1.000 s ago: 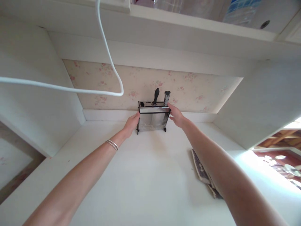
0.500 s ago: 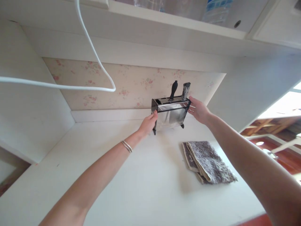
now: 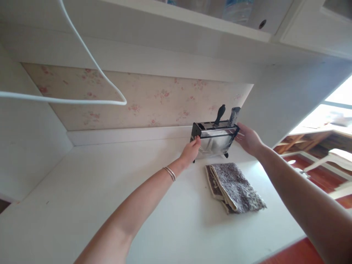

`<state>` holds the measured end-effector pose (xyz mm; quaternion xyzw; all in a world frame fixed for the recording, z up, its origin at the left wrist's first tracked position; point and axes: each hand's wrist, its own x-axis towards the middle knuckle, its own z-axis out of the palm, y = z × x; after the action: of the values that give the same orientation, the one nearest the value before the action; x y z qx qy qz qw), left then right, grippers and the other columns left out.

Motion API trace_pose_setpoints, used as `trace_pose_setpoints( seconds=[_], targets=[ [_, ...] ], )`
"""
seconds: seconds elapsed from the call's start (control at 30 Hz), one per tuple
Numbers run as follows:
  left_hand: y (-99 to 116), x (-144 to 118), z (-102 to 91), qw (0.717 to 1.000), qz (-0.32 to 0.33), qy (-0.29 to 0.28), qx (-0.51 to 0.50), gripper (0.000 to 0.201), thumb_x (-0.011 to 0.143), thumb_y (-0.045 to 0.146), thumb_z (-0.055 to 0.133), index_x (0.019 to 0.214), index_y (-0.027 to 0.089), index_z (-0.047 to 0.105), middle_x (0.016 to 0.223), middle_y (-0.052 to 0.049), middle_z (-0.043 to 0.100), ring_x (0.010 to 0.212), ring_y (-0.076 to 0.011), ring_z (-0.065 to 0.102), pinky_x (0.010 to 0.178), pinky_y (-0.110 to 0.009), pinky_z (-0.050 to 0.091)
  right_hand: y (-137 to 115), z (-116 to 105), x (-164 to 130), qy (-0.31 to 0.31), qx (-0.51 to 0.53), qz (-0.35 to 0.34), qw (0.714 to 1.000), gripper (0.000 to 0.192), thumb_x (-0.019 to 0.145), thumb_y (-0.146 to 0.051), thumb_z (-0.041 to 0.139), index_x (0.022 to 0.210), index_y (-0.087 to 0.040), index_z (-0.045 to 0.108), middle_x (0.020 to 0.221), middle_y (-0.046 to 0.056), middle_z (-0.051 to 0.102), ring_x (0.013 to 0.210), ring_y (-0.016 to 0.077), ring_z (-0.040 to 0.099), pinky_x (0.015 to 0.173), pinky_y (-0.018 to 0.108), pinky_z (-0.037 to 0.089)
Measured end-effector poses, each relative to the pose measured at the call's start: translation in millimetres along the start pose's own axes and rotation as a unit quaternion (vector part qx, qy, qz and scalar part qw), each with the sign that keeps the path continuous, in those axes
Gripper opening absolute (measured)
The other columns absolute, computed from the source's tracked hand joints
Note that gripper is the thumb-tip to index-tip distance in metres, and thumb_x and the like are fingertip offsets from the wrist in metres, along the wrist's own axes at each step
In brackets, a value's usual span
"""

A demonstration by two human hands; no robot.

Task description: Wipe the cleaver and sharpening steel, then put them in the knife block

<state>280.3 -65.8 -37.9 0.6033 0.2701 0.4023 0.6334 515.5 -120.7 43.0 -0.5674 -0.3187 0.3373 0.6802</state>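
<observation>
A metal knife holder with a black frame sits near the back of the white counter, against the floral backsplash. Two knife handles, one black and one grey, stick up from its top. My left hand grips the holder's left end, and my right hand presses its right end. A thin bracelet circles my left wrist.
A folded brown-and-white towel lies on the counter just in front of the holder. A white cable loops across the upper left. A white shelf with bottles hangs overhead. A white side panel rises to the right.
Both hands have carried the knife holder from the middle of the back wall to the right, near the side panel and behind the towel. The view has shifted with it.
</observation>
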Motion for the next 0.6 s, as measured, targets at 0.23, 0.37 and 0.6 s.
trace_pose_setpoints(
  seconds=[0.23,0.37,0.6],
  targets=[
    [10.6,3.0,-4.1,0.998,-0.041,-0.053,0.010,0.047,0.092,0.037,0.043,0.136,0.021,0.047,0.147,-0.007,0.038,0.135,-0.0230,0.036,0.105,-0.037,0.034,16.7,-19.0,4.3,-0.020,0.018,0.014,1.000,0.020,0.087,-0.033,0.056,0.103,-0.024,0.062,0.113,0.002,0.063,0.088,0.0124,0.063,0.073,0.023,0.050],
    [24.6,-25.8,-24.2,0.997,-0.065,-0.038,0.015,0.045,0.081,0.014,0.047,0.126,0.016,0.054,0.136,-0.012,0.051,0.122,-0.0242,0.050,0.094,-0.038,0.044,23.4,-20.1,-4.4,0.134,-0.082,-0.062,0.986,0.056,0.077,-0.040,0.067,0.127,-0.027,0.044,0.130,0.005,0.051,0.100,0.0148,0.056,0.075,0.026,0.048],
    [27.9,-146.1,-93.4,0.995,-0.079,0.053,-0.028,0.016,0.062,0.009,0.040,0.060,0.015,0.055,0.063,-0.005,0.064,0.058,-0.0135,0.058,0.052,-0.023,0.043,58.4,28.5,-90.2,0.118,-0.057,-0.131,0.983,0.041,0.075,-0.039,0.066,0.109,-0.020,0.053,0.088,0.002,0.059,0.061,0.0104,0.053,0.060,0.027,0.046]
  ],
)
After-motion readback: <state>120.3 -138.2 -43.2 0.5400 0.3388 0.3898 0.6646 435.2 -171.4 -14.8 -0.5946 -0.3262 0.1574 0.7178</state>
